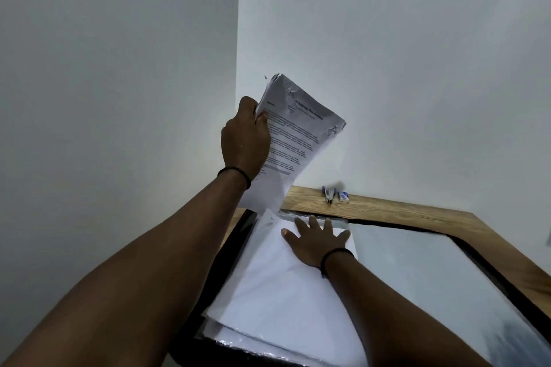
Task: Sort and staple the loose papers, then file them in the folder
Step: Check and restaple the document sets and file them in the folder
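Note:
My left hand [246,140] grips a bundle of printed papers [293,140] by its left edge and holds it upright above the table, its top corners crumpled. My right hand [317,240] lies flat with spread fingers on a stack of white sheets [280,292]. That stack rests in what looks like a clear plastic folder [316,216] on the table. A small stapler [329,194] and a box of staples [343,196] sit at the far wooden edge, apart from both hands.
The table has a wooden frame [417,211] around a glass top [432,277] with a dark border. White walls meet in a corner right behind the table. The glass to the right of the stack is bare.

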Demonstrator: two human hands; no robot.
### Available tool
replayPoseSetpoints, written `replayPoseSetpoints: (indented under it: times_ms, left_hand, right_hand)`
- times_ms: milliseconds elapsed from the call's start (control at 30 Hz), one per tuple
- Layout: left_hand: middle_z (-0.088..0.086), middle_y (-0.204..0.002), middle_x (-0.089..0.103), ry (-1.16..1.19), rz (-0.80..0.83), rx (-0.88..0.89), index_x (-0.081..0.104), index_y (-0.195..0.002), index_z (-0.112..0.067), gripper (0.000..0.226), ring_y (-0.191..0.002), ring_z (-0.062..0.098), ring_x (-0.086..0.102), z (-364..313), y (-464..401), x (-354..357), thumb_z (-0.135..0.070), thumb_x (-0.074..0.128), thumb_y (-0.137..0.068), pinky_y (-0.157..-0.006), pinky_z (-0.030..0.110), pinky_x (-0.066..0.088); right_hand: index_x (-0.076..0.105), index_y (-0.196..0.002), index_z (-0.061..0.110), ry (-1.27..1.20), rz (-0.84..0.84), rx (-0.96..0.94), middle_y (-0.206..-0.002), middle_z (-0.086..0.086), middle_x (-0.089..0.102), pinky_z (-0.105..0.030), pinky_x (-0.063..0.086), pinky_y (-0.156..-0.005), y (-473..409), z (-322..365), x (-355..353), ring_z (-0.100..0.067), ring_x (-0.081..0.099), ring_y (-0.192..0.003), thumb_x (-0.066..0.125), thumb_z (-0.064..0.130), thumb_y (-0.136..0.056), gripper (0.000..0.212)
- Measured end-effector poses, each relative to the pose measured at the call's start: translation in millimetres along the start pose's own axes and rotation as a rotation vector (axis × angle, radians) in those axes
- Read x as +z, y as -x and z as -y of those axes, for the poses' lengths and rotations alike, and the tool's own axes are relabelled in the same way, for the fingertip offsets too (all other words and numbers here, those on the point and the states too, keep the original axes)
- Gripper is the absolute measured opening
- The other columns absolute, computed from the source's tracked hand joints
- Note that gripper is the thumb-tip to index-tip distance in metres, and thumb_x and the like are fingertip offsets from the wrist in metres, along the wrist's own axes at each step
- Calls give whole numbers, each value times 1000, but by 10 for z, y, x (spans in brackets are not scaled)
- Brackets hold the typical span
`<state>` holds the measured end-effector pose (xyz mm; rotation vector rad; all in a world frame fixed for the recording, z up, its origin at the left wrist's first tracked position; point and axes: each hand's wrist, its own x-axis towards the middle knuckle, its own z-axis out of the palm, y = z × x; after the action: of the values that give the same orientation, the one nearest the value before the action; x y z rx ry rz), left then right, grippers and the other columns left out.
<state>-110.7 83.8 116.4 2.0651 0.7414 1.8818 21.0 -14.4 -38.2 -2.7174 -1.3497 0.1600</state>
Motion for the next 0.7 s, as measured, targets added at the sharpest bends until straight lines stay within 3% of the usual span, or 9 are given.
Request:
replayPoseSetpoints:
  times_ms: [167,300,400,500,600,700]
  left_hand:
    - [7,-79,66,12,-58,105,50,-98,-9,12,-67,35,61,50,-31,78,-21,50,-99,-60,46,53]
    - [6,-79,65,30,-67,133,51,-98,-8,14,-67,35,61,50,-45,84,-22,51,-99,-59,46,54]
    - [2,-77,61,70,-74,155,51,-98,-7,13,-65,31,59,-102,-31,48,-20,52,-99,-56,43,52]
    - [-6,-74,54,129,-61,207,50,-97,-8,10,-61,22,54,-378,-62,-4,-18,52,-99,-52,30,43]
    - [-8,-75,53,209,-55,203,49,-97,-10,9,-62,14,52,-725,-131,-71,-18,53,-98,-53,21,39]
    - [-12,-81,53,363,-53,84,49,-96,-13,10,-68,5,53,-997,-171,-47,-18,57,-98,-58,9,39]
  right_hand:
    - [13,-157,35,-90,-114,-51,-167,6,9,-67,2,-115,-268,45,12,-27,4,-154,25,78,-90,80]
    - [21,-155,22,-839,-381,-93,-158,-4,35,-50,24,-117,-271,100,-87,-24,35,-143,65,67,-81,97]
    - [22,-153,18,-1368,-376,-161,-151,-10,39,-32,36,-106,-210,75,-345,-20,42,-135,80,44,-79,98]
    - [43,-139,10,-1542,-454,-256,-110,2,62,-25,49,-85,-106,-33,-716,-12,61,-99,82,30,-81,72]
    - [68,-111,16,-1665,-616,-413,-103,6,75,-27,55,-85,88,-202,-1074,-11,71,-96,78,10,-84,29]
    - [71,-101,15,-1645,-688,-418,-97,3,75,-29,57,-82,313,-494,-1380,-11,71,-88,77,8,-84,20]
